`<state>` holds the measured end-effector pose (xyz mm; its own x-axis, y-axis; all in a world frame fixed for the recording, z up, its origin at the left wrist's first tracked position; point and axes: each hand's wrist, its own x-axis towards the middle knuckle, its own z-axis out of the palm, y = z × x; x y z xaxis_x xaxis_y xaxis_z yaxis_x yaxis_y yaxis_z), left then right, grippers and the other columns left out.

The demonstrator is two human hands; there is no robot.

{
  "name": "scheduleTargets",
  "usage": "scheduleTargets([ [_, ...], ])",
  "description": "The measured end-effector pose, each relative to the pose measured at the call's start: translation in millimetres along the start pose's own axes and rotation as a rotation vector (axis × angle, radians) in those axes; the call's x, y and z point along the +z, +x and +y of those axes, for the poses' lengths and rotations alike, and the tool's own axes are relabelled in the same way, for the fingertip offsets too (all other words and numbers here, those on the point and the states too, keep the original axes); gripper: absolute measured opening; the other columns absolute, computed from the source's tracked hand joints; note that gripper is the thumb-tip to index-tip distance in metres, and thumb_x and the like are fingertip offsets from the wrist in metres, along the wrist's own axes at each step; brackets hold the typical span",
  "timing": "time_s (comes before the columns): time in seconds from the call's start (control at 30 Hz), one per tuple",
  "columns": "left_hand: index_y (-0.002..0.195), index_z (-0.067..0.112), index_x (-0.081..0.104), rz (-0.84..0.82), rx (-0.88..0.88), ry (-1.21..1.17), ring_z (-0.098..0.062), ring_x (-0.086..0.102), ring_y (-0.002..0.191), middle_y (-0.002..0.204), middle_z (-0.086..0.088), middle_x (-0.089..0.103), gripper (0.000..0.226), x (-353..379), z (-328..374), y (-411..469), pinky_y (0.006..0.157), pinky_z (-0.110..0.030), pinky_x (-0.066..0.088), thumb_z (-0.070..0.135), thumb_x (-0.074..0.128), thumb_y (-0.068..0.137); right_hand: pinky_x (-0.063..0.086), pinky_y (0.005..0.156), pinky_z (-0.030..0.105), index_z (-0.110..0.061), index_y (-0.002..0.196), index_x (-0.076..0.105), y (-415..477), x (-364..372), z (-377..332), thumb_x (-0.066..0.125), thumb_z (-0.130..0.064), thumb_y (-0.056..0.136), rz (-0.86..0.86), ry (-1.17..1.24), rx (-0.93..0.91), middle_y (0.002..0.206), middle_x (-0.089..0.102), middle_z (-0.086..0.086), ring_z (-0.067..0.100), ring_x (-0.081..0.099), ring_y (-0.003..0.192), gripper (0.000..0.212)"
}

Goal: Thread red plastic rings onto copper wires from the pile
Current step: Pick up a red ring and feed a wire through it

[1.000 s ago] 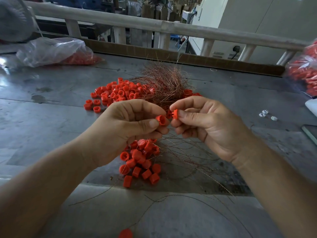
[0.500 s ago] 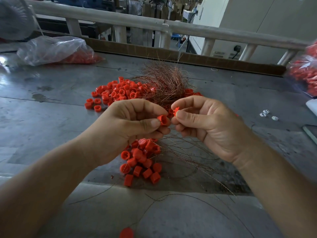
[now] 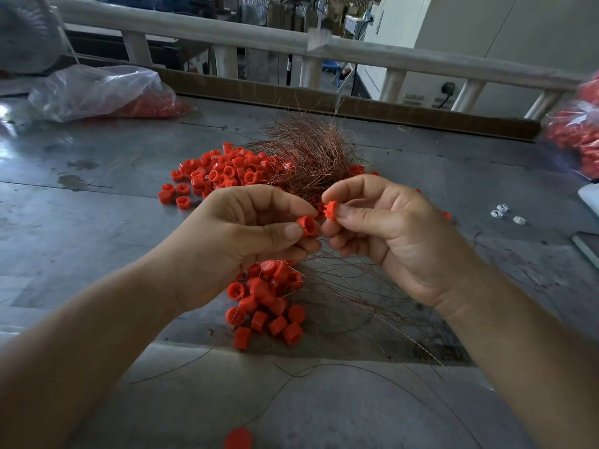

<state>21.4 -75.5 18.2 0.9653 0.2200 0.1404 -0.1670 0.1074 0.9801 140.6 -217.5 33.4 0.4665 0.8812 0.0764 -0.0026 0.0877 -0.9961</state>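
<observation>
On the grey table [image 3: 81,228], a loose pile of red rings [image 3: 220,171] lies just left of the tangled copper wires [image 3: 311,153], and a smaller cluster of rings [image 3: 265,299] lies among thin strands nearer the person. The left hand [image 3: 227,251], fingers curled, pinches one red ring [image 3: 306,225] between thumb and forefinger. Just beside it, the right hand [image 3: 398,241] pinches a second ring [image 3: 331,210] the same way.
</observation>
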Motion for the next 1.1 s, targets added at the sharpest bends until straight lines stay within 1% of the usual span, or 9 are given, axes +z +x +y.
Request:
scheduleTargets([
  [0.2,0.079,0.015,0.074,0.001,-0.006,-0.004,-0.017,0.070,0.074,0.078,-0.006,0.072,0.020,-0.8,-0.5,0.0,0.062,-0.019,0.054,0.008,0.064,0.063,0.047,0.051,0.016,-0.015,0.083,0.062,0.0,0.7,2.0,0.064,-0.024,0.067,0.023,0.013,-0.038,0.063,0.065,-0.002,0.006,0.059,0.056,0.019],
  [0.33,0.078,0.014,0.074,0.017,-0.015,-0.015,-0.018,0.070,0.073,0.079,-0.008,0.072,0.021,0.3,-0.2,-0.3,0.062,-0.020,0.054,0.012,0.069,0.058,0.047,0.054,0.015,-0.017,0.087,0.061,-2.3,2.7,2.7,0.062,-0.025,0.068,0.045,-0.114,-0.102,0.064,0.066,-0.003,0.005,0.061,0.060,0.021],
  [0.4,0.077,0.012,0.074,0.032,-0.019,-0.015,-0.018,0.070,0.072,0.079,-0.009,0.072,0.019,0.6,0.5,-0.1,0.061,-0.020,0.055,0.008,0.074,0.059,0.048,0.057,0.015,-0.018,0.090,0.060,-3.2,4.4,2.8,0.061,-0.027,0.068,0.068,-0.182,-0.153,0.068,0.067,-0.003,0.006,0.063,0.063,0.023],
  [0.57,0.073,0.012,0.074,0.077,-0.016,-0.028,-0.016,0.070,0.068,0.072,-0.008,0.071,0.020,2.9,2.0,-0.5,0.059,-0.019,0.055,0.008,0.062,0.059,0.048,0.065,0.014,-0.027,0.086,0.066,-3.3,9.4,3.9,0.065,-0.025,0.067,0.088,-0.361,-0.297,0.072,0.065,-0.009,0.001,0.061,0.069,0.019],
  [0.67,0.073,0.011,0.074,0.090,-0.021,-0.031,-0.016,0.070,0.066,0.071,-0.008,0.071,0.019,3.4,2.3,0.2,0.058,-0.019,0.055,0.006,0.061,0.059,0.048,0.067,0.013,-0.026,0.087,0.063,-2.8,9.2,6.1,0.068,-0.022,0.063,0.113,-0.365,-0.321,0.072,0.065,-0.012,0.000,0.062,0.071,0.024],
  [0.73,0.074,0.011,0.074,0.093,-0.030,-0.026,-0.016,0.070,0.067,0.071,-0.009,0.071,0.018,2.5,2.1,0.6,0.058,-0.019,0.054,0.006,0.066,0.059,0.049,0.066,0.013,-0.024,0.083,0.064,-2.3,9.6,6.8,0.069,-0.020,0.062,0.118,-0.372,-0.342,0.072,0.067,-0.012,0.002,0.063,0.071,0.022],
  [0.87,0.076,0.011,0.075,0.086,-0.035,-0.013,-0.016,0.069,0.067,0.072,-0.009,0.072,0.021,2.0,1.6,0.3,0.059,-0.019,0.054,0.012,0.072,0.055,0.052,0.066,0.016,-0.019,0.083,0.067,-3.0,11.9,8.6,0.070,-0.015,0.064,0.092,-0.391,-0.359,0.074,0.069,-0.008,0.007,0.067,0.072,0.020],
  [0.93,0.076,0.012,0.075,0.090,-0.035,-0.007,-0.015,0.069,0.066,0.072,-0.008,0.071,0.023,3.0,2.0,0.1,0.059,-0.019,0.054,0.010,0.074,0.053,0.052,0.067,0.017,-0.019,0.083,0.067,-3.1,12.5,9.5,0.070,-0.014,0.064,0.091,-0.391,-0.360,0.075,0.069,-0.008,0.007,0.067,0.072,0.020],
  [1.1,0.073,0.010,0.074,0.119,-0.031,0.005,-0.016,0.068,0.063,0.069,-0.009,0.071,0.021,5.1,2.2,-0.7,0.057,-0.019,0.054,0.010,0.064,0.054,0.052,0.066,0.016,-0.020,0.082,0.067,-2.7,13.8,10.6,0.070,-0.015,0.064,0.097,-0.406,-0.382,0.074,0.069,-0.009,0.005,0.067,0.071,0.019],
])
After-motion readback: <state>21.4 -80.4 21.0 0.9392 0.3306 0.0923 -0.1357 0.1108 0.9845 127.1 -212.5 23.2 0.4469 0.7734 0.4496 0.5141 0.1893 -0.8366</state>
